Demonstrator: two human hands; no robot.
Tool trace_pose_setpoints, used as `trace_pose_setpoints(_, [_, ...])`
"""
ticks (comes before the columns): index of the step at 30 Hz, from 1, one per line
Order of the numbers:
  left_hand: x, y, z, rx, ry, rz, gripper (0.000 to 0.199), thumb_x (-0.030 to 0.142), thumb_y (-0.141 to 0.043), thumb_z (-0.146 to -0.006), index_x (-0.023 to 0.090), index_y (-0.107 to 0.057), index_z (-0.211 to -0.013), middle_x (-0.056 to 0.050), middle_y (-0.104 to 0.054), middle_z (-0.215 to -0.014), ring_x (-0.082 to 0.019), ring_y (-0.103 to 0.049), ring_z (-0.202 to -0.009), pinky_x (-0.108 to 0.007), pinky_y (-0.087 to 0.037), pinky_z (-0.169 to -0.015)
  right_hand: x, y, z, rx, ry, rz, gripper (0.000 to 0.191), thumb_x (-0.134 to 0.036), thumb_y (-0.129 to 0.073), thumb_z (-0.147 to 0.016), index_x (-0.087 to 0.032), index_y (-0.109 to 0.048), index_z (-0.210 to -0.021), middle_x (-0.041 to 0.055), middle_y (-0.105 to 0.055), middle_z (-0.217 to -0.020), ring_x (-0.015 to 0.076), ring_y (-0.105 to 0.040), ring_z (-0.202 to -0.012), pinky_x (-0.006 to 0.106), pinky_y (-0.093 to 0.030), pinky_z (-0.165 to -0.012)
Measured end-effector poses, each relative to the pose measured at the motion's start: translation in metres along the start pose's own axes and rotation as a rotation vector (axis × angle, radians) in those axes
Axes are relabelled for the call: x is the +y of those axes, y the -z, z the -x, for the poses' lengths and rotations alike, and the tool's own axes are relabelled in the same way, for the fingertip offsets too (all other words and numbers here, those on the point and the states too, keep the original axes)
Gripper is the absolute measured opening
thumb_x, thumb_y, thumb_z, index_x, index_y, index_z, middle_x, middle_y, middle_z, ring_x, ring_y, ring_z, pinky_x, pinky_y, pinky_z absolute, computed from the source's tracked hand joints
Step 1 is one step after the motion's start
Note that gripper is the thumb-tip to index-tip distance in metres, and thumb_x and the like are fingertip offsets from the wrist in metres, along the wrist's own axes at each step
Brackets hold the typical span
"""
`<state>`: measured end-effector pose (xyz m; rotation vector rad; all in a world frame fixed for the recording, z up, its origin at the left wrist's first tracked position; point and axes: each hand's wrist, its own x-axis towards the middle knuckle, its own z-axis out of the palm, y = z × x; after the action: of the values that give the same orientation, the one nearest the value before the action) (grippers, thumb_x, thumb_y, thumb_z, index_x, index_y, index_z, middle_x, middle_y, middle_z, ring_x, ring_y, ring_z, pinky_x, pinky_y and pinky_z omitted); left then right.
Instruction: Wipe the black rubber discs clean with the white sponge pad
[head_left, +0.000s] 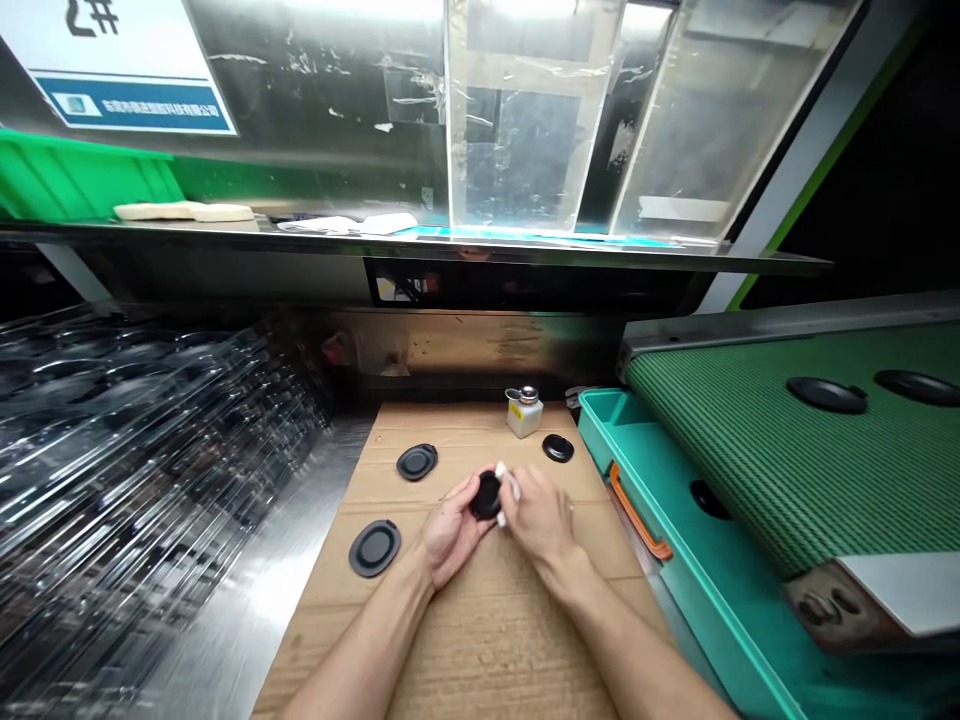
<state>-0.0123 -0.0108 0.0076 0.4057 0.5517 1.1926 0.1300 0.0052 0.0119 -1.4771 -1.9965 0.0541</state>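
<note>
My left hand [450, 530] grips a small round black part [486, 496] above the cardboard sheet [495, 640]. Closed round a white cloth [512, 483], my right hand [538, 512] presses it against the part's right edge. Two black discs with small tabs lie on the cardboard to the left, one farther back [417, 462] and one nearer [374, 548]. A glossy black disc [558, 448] rests at the back right, beside a small white bottle with a metal top [524, 412].
Clear plastic trays [150, 480] are stacked at the left. On the right, a green conveyor belt [787, 450] carries black discs [826, 395] above a teal bin [720, 590] with an orange handle [637, 515]. A metal shelf [480, 250] crosses above the back.
</note>
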Motion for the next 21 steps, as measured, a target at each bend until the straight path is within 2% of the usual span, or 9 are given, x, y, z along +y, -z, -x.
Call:
trace_pose_setpoints(2, [0.004, -0.001, 0.001, -0.017, 0.033, 0.044, 0.030, 0.026, -0.055, -0.090, 0.013, -0.059, -0.117, -0.016, -0.059, -0.126, -0.027, -0.058, -0.115, -0.041, -0.048, -0.097, 0.010, 0.006, -0.005, 0.059, -0.070, -0.093, 0.023, -0.030, -0.044, -0.094, -0.020, -0.061, -0.082, 0.0034, -0.059, -0.081, 0.0155, -0.056, -0.072, 0.025, -0.036, -0.062])
trace_pose_setpoints(6, [0.012, 0.001, 0.001, -0.028, 0.136, 0.151, 0.030, 0.034, -0.052, -0.092, 0.008, -0.061, -0.104, -0.020, -0.061, -0.119, -0.026, -0.064, -0.104, -0.033, -0.054, -0.084, 0.012, 0.015, -0.003, 0.080, -0.039, -0.353, 0.024, -0.032, -0.042, -0.095, -0.020, -0.062, -0.088, 0.0040, -0.062, -0.083, 0.0154, -0.056, -0.076, 0.025, -0.040, -0.070])
trace_pose_setpoints(9, [0.016, 0.005, 0.000, 0.031, 0.196, 0.188, 0.039, 0.042, -0.047, -0.093, 0.006, -0.060, -0.097, -0.021, -0.065, -0.105, -0.022, -0.068, -0.086, -0.024, -0.056, -0.065, 0.004, 0.017, 0.002, 0.054, -0.032, -0.433, 0.025, -0.033, -0.043, -0.095, -0.020, -0.063, -0.088, 0.0047, -0.063, -0.085, 0.0159, -0.057, -0.078, 0.026, -0.041, -0.072])
trace_pose_setpoints(12, [0.017, 0.006, 0.001, 0.117, 0.257, 0.160, 0.051, 0.052, -0.040, -0.093, 0.005, -0.060, -0.094, -0.019, -0.067, -0.088, -0.017, -0.066, -0.066, -0.021, -0.055, -0.053, 0.005, 0.013, 0.002, 0.017, -0.125, -0.488, 0.025, -0.037, -0.044, -0.094, -0.020, -0.061, -0.089, 0.0043, -0.064, -0.083, 0.0161, -0.059, -0.073, 0.025, -0.042, -0.066])
trace_pose_setpoints(16, [0.017, 0.003, 0.002, 0.166, 0.293, 0.093, 0.061, 0.058, -0.035, -0.091, 0.003, -0.060, -0.094, -0.019, -0.067, -0.083, -0.017, -0.066, -0.061, -0.022, -0.055, -0.051, 0.014, 0.007, 0.000, -0.044, -0.230, -0.579, 0.024, -0.039, -0.045, -0.092, -0.020, -0.057, -0.095, 0.0019, -0.065, -0.079, 0.0154, -0.061, -0.068, 0.024, -0.044, -0.061])
trace_pose_setpoints(19, [0.014, 0.003, 0.001, 0.177, 0.303, 0.027, 0.061, 0.058, -0.036, -0.091, 0.002, -0.061, -0.095, -0.019, -0.068, -0.081, -0.018, -0.066, -0.061, -0.023, -0.056, -0.053, 0.015, 0.007, 0.001, -0.070, -0.176, -0.609, 0.024, -0.038, -0.049, -0.090, -0.020, -0.058, -0.104, 0.0027, -0.067, -0.087, 0.0158, -0.064, -0.076, 0.024, -0.047, -0.066])
trace_pose_setpoints(21, [0.011, 0.003, 0.000, 0.143, 0.308, -0.024, 0.063, 0.060, -0.035, -0.091, 0.003, -0.062, -0.096, -0.018, -0.068, -0.080, -0.018, -0.066, -0.060, -0.023, -0.055, -0.052, 0.012, 0.009, 0.002, -0.123, -0.113, -0.617, 0.025, -0.036, -0.051, -0.090, -0.021, -0.059, -0.108, 0.0024, -0.069, -0.088, 0.0152, -0.065, -0.077, 0.024, -0.048, -0.068])
